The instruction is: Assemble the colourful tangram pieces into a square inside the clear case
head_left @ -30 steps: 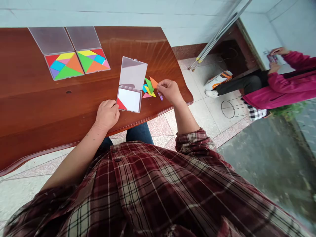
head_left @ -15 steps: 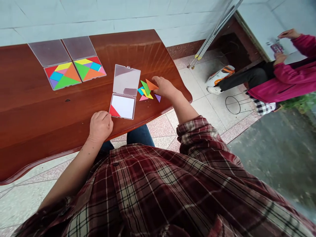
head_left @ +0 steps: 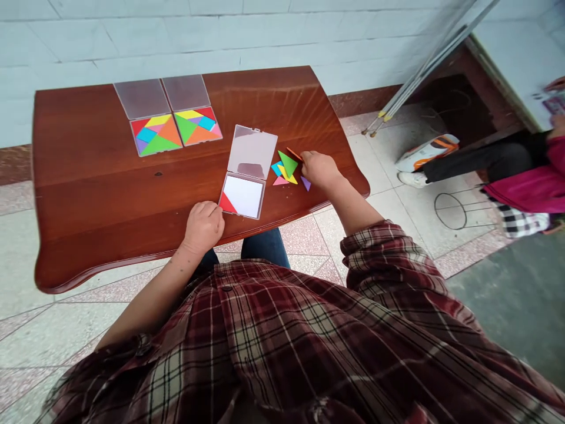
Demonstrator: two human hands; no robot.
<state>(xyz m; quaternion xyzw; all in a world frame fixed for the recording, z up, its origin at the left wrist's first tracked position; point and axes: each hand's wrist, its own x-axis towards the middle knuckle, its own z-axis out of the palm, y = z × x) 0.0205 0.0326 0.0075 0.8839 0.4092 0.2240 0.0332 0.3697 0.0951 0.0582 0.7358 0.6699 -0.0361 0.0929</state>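
Note:
An open clear tangram case [head_left: 253, 152] lies before me, a red triangle [head_left: 228, 203] in the corner of its white base. My left hand [head_left: 204, 225] rests on the table with fingers curled against the case's lower left corner. In my right hand [head_left: 320, 169] is an orange triangle [head_left: 294, 153], pinched and tilted nearly edge-on. Below it are loose pieces: a green triangle [head_left: 288, 163], a blue piece [head_left: 276, 169], a yellow piece [head_left: 288, 175], a pink triangle [head_left: 280, 181] and a purple triangle [head_left: 306, 184]. Some of them overlap.
Two filled tangram cases [head_left: 156, 135] lie open at the back of the wooden table [head_left: 97, 200], near the wall. Crutches [head_left: 397, 97] lean beyond its right end. A seated person [head_left: 521, 176], a white bag [head_left: 428, 153] and a wire ring stand [head_left: 450, 211] are farther right.
My right hand has closed on the orange triangle and tipped it up from the pile. My left hand stays at the case corner. The camera view has shifted left.

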